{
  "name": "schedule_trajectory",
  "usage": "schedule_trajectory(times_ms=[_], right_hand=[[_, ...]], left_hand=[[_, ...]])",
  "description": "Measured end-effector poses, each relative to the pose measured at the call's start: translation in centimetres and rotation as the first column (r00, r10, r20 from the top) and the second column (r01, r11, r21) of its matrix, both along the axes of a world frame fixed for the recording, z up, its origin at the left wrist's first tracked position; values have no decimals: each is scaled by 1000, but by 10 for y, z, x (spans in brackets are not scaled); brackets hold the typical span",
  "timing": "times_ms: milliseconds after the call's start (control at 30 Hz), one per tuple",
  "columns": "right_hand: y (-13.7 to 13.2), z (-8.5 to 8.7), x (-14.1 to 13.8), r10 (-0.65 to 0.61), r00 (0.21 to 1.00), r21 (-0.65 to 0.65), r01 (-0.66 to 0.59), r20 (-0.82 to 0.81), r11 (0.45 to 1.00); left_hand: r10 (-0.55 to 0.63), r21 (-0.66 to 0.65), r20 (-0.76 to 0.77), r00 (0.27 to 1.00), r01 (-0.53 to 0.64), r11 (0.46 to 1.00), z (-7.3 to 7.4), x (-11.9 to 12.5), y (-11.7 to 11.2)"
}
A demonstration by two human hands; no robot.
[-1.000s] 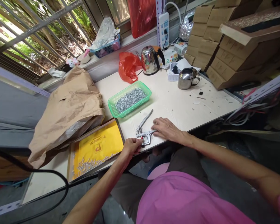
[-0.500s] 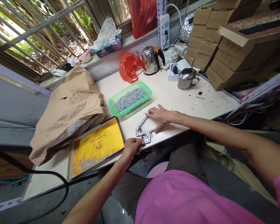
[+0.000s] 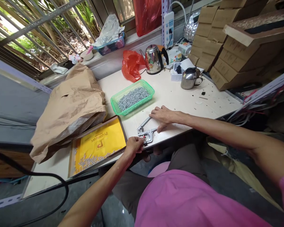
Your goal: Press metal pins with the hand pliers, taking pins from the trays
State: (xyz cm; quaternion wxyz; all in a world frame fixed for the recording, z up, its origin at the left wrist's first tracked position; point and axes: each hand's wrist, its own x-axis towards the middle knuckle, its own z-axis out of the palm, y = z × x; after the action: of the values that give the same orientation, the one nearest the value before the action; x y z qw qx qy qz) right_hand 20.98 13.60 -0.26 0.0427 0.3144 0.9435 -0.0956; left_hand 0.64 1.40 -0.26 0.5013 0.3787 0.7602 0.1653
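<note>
A metal plier-like hand press [image 3: 144, 130] lies at the front edge of the white table [image 3: 180, 101]. My right hand [image 3: 162, 115] is wrapped over its two handles, fingers above and thumb below. My left hand [image 3: 133, 146] pinches at the tool's jaw, where a small red part shows; what it holds is too small to name. A green basket [image 3: 132, 99] full of small metal pieces sits just behind the tool. To the left lies a shallow tray with a yellow sheet [image 3: 98, 145] and several metal pieces on it.
A crumpled brown paper bag [image 3: 69, 107] fills the table's left. Behind stand a steel kettle [image 3: 154, 59], a steel mug [image 3: 189, 78] and a red plastic bag [image 3: 130, 64]. Cardboard boxes [image 3: 229, 47] are stacked at the right. A black cable [image 3: 33, 176] loops at lower left.
My right hand moved from the tool's lower handle up onto both handles and closed around them. My left hand stayed pinched at the jaw.
</note>
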Motion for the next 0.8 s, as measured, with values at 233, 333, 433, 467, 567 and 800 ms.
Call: schedule_trajectory(times_ms=[233, 333, 433, 467, 567, 800], right_hand=[[-3, -1, 1, 9, 1000, 25, -9, -14, 1000], [-4, -1, 0, 0, 1000, 37, 0, -4, 999], [-5, -6, 0, 0, 1000, 59, 1, -18, 998], [-5, -8, 0, 7, 1000, 69, -5, -27, 998], [-6, -12, 1, 22, 999, 96, -17, -48, 995], [-13, -1, 2, 3, 1000, 45, -2, -18, 999]], left_hand=[[27, 30, 46, 999, -28, 999, -2, 0, 0], [26, 42, 60, 998, -29, 999, -5, -3, -3], [-17, 92, -44, 999, 21, 996, -5, -6, -9], [-52, 169, -123, 991, 72, 983, -4, -5, -11], [-147, 446, -424, 894, 347, 825, -2, 2, -11], [-410, 358, -729, 548, 816, 454, -10, 27, 36]])
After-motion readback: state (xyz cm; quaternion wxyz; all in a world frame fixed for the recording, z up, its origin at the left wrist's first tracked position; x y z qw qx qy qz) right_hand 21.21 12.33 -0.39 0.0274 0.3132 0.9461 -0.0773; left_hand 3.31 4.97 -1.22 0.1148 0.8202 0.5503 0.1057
